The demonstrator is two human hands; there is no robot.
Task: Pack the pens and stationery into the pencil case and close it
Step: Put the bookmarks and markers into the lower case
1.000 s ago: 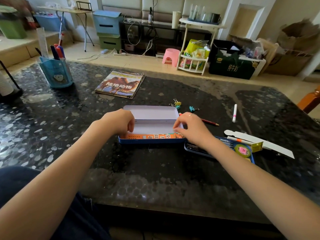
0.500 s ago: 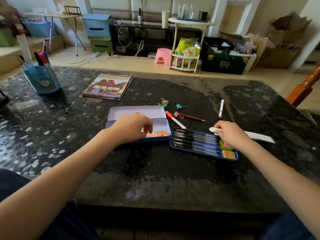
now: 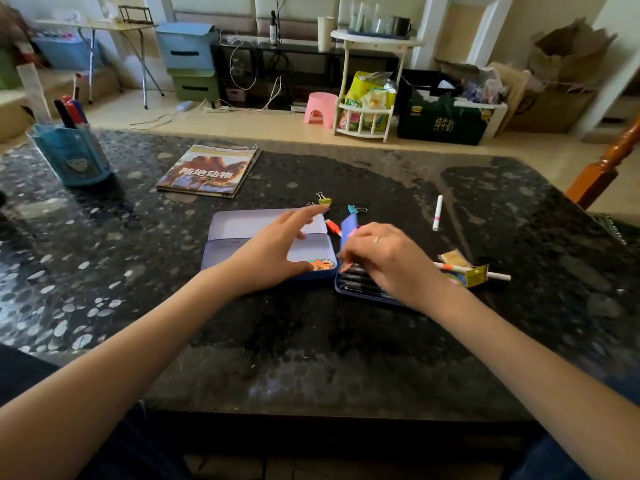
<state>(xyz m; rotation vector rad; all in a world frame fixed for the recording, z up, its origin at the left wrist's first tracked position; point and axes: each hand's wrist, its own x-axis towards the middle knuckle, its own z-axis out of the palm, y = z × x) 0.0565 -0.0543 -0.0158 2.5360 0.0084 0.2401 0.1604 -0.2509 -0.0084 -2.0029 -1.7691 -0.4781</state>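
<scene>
I look over a dark speckled counter to a beige floor, a pink stool, a white rack and stacked bins.

One wide-angle camera on my head looks forward and down over my forearms at the dark desk close below, with the room's floor and shelves beyond.

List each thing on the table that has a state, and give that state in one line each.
pencil case: open, lid flat behind the tray.
pen tray: out of the case, black pens lying in it.
white pen: loose on the table.
yellow binder clip: loose beyond the case.
left hand: fingers straight, over the case.
right hand: curled over the pen tray; its hold is unclear.
</scene>
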